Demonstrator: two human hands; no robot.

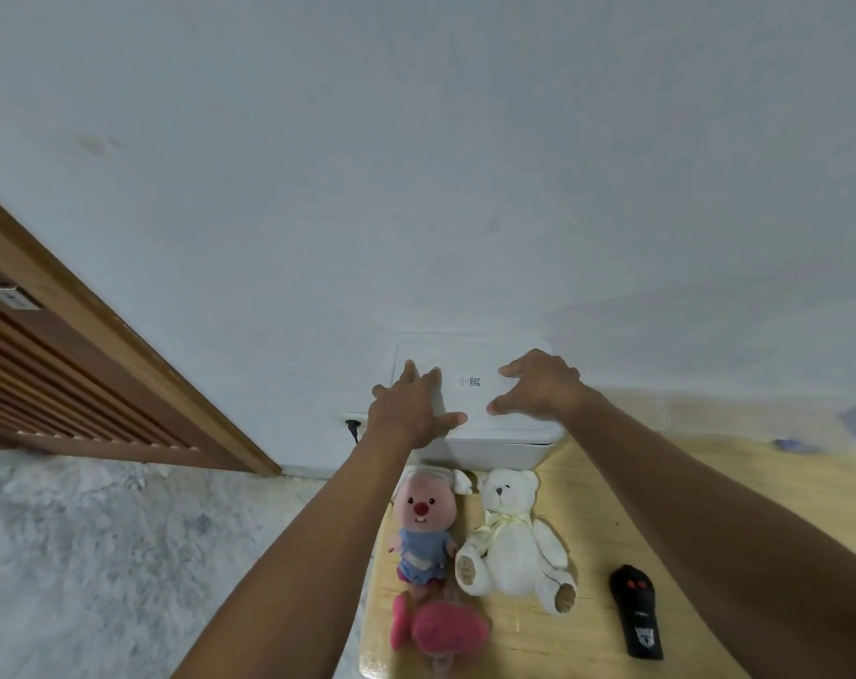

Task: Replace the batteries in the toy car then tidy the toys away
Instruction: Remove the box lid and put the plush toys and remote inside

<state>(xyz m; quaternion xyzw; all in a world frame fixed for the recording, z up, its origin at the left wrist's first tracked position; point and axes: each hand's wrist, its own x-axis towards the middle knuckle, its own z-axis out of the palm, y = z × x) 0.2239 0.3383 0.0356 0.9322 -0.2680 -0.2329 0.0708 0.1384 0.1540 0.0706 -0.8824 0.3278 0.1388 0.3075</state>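
Pink plush [438, 627] nearest on table [587, 507]; both hands, left [411, 409] and right [538, 389], splayed, released, over white box lid [470, 399].

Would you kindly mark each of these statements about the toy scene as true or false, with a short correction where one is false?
1. Both hands are on the lid of the white storage box. True: the left hand and the right hand are spread open on it.
2. The white teddy bear lies to the right of the pink-faced plush in blue. True.
3. The black remote control is held in the right hand. False: it lies on the wooden table, untouched.
4. The box lid is off. False: it sits closed on the box.
5. A pink plush lies inside the box. False: it lies on the table, near its front edge.
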